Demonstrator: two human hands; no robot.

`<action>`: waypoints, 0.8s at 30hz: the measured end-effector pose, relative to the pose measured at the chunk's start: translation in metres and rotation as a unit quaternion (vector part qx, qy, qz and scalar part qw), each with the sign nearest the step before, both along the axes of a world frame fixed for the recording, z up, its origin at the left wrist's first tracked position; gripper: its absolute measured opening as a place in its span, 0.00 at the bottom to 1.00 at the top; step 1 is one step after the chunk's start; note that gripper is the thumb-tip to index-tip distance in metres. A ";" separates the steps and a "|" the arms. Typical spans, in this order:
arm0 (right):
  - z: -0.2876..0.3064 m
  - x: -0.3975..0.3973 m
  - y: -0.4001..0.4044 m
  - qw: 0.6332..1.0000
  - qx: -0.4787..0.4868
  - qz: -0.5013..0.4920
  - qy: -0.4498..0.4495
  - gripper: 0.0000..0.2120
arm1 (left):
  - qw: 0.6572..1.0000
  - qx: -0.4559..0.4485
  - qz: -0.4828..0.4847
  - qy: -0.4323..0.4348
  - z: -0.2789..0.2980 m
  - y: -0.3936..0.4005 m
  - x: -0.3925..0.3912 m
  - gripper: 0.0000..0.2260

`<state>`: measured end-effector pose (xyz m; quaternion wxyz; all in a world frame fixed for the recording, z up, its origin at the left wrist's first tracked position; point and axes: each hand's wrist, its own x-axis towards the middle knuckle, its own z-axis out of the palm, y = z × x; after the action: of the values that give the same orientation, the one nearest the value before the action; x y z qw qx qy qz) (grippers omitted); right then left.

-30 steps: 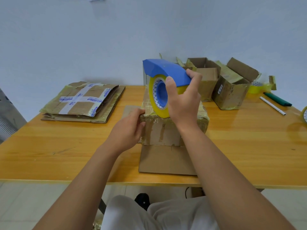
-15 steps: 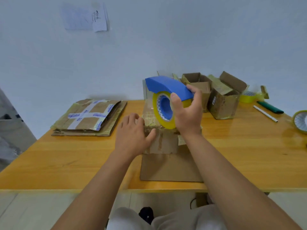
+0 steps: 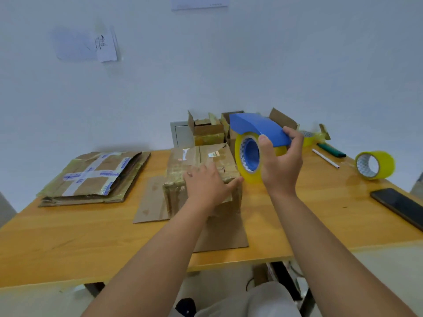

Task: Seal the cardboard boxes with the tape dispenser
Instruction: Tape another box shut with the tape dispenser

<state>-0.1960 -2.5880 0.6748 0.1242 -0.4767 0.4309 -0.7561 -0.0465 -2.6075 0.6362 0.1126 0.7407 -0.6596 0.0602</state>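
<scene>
Right now the left hand lies flat, fingers straight, pressing the top of the closed cardboard box mid-table. Right hand grips the blue tape dispenser w/ yellow roll, held up just right of the box. Flattened boxes sit far left; open boxes behind.

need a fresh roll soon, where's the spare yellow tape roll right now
In the head view the spare yellow tape roll lies on its side at the table's far right, between the white pen and the black phone.
</scene>
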 end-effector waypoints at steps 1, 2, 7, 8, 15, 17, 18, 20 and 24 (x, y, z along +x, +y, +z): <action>0.000 -0.002 0.000 1.000 0.001 -0.001 0.003 0.22 | 1.000 0.001 0.011 -0.005 -0.002 -0.002 -0.004 0.53; 0.000 -0.004 0.001 1.000 0.002 -0.001 0.005 0.22 | 1.000 0.007 0.018 -0.008 -0.002 -0.004 -0.008 0.54; 0.007 -0.006 0.001 1.000 0.007 -0.003 0.000 0.24 | 0.998 0.046 0.027 -0.014 0.003 -0.006 -0.020 0.52; 0.009 -0.006 0.002 1.000 0.005 -0.001 0.001 0.25 | 0.998 0.051 0.024 -0.017 0.004 -0.004 -0.021 0.50; 0.017 -0.010 0.009 1.000 -0.011 0.028 0.000 0.24 | 0.993 0.078 -0.082 -0.046 0.010 0.042 0.006 0.43; 0.017 -0.007 0.012 0.999 -0.020 0.046 -0.005 0.23 | 0.983 0.115 -0.136 -0.042 0.015 0.060 0.026 0.42; 0.016 -0.005 0.012 0.998 -0.023 0.055 -0.002 0.23 | 0.977 0.140 -0.161 -0.030 0.020 0.068 0.037 0.41; 0.014 -0.002 0.011 0.997 -0.020 0.072 0.004 0.22 | 0.961 0.190 -0.202 0.013 0.031 0.081 0.062 0.36; 0.008 0.007 0.011 0.996 -0.010 0.087 0.022 0.23 | 0.955 0.226 -0.189 0.037 0.043 0.089 0.101 0.27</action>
<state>-0.1894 -2.5770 0.6827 0.1747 -0.5300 0.3827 -0.7363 0.0547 -2.5187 0.6796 -0.0238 0.6104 -0.7792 -0.1402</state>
